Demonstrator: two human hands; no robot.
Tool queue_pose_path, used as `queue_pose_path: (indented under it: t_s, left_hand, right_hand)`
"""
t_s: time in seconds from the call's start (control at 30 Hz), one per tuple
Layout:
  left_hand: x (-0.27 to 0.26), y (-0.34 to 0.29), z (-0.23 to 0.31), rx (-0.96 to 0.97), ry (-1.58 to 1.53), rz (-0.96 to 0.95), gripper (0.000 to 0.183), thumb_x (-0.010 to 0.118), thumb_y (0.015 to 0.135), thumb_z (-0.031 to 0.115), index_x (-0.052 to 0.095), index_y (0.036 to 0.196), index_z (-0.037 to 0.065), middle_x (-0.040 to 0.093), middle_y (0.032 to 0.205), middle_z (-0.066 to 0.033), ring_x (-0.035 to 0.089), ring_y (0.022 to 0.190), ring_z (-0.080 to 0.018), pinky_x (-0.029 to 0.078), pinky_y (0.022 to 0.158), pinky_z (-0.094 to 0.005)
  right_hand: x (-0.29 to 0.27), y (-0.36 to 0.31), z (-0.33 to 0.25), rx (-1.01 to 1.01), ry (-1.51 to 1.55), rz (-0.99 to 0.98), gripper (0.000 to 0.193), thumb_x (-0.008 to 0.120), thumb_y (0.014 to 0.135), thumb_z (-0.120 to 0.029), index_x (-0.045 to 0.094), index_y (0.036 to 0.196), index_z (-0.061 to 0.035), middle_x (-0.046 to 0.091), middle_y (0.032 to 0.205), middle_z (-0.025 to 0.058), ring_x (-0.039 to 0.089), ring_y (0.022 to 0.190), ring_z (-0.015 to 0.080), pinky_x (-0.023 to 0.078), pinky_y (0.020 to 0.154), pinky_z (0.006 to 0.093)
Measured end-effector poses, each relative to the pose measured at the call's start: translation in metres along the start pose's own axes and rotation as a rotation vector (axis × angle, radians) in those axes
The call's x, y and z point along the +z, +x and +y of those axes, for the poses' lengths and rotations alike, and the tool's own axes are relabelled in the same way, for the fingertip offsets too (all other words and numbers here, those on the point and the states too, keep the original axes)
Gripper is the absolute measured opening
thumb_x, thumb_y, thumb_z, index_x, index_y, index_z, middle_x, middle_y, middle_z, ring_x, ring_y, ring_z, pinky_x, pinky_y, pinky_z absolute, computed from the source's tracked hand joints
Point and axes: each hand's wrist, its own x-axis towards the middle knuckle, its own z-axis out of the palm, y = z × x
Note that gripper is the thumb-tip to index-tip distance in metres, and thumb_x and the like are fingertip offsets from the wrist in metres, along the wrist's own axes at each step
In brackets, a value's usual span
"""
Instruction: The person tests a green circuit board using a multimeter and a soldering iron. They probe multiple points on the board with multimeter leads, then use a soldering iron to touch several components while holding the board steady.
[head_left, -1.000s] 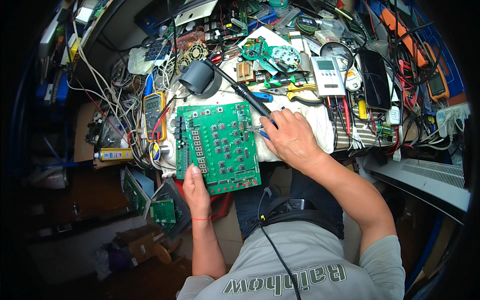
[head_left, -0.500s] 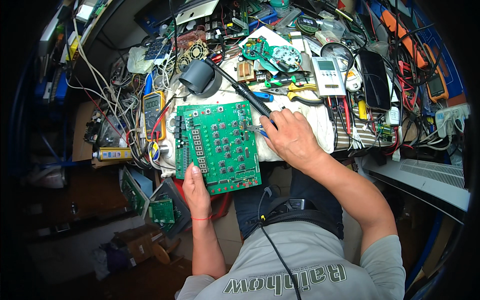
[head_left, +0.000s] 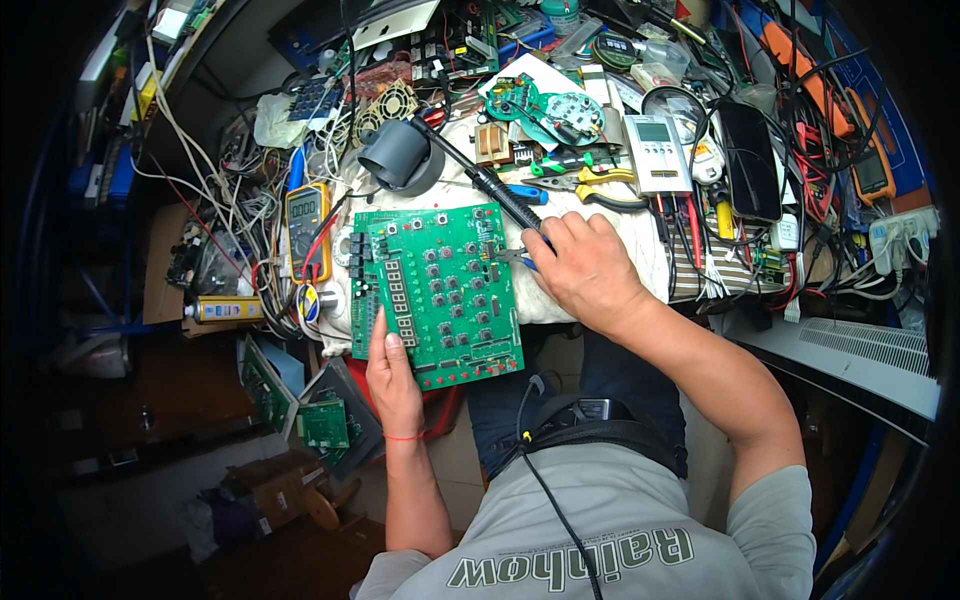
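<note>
My left hand [head_left: 394, 375] grips a green circuit board [head_left: 430, 372] by its lower left edge, thumb on top. The board has rows of push buttons [head_left: 453, 297] and a white segment display [head_left: 393, 285] down its left side. My right hand [head_left: 590, 265] is closed round small blue-handled pliers [head_left: 522, 260]. Their jaws reach the small parts near the board's upper right edge; whether they grip one is too small to tell. A black flexible tube [head_left: 505, 200] runs from a grey round nozzle [head_left: 395, 158] to just above the right hand.
A yellow multimeter [head_left: 308, 230] stands left of the board. Beyond it lie yellow-handled pliers [head_left: 608, 188], a blue-handled screwdriver [head_left: 525, 194], a white tester [head_left: 655, 150] and a black phone [head_left: 748, 160]. Tangled wires and loose boards crowd both sides of a white cloth [head_left: 640, 240].
My right hand has shifted slightly right and its wrist has turned a little. The board and my left hand are almost where they were.
</note>
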Motion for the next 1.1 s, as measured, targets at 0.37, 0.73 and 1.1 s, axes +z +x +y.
queue_pose_path:
  t_s: [0.37,0.73,1.1]
  left_hand:
    - [-0.001,0.001,-0.004,-0.007,-0.012,-0.001,0.054,0.048,0.117,0.025,0.043,0.160,-0.007,0.059,0.152,-0.0142,0.057,0.133,-0.0172,0.042,0.116,-0.0332]
    - [-0.001,0.000,-0.008,-0.032,0.032,0.026,0.051,0.047,0.117,0.023,0.046,0.158,-0.007,0.060,0.151,-0.0180,0.057,0.133,-0.0195,0.043,0.115,-0.0339]
    - [-0.003,-0.001,-0.009,-0.067,0.000,0.015,0.050,0.047,0.117,0.021,0.046,0.158,-0.007,0.060,0.150,-0.0172,0.057,0.132,-0.0180,0.044,0.114,-0.0329]
  right_hand:
    - [0.000,0.018,0.024,-0.037,0.138,0.091,0.017,0.068,0.088,-0.017,0.072,0.101,-0.0084,0.059,0.091,0.0041,0.059,0.093,0.0231,0.044,0.081,0.0385]
    - [0.005,0.037,0.042,-0.157,0.190,0.029,0.015,0.068,0.087,-0.017,0.075,0.100,-0.0110,0.062,0.091,0.0043,0.062,0.095,0.0241,0.049,0.082,0.0396]
    - [0.003,0.047,0.052,-0.199,0.230,-0.070,0.028,0.081,0.082,-0.023,0.076,0.106,-0.0118,0.066,0.097,0.0044,0.065,0.100,0.0240,0.051,0.087,0.0407]
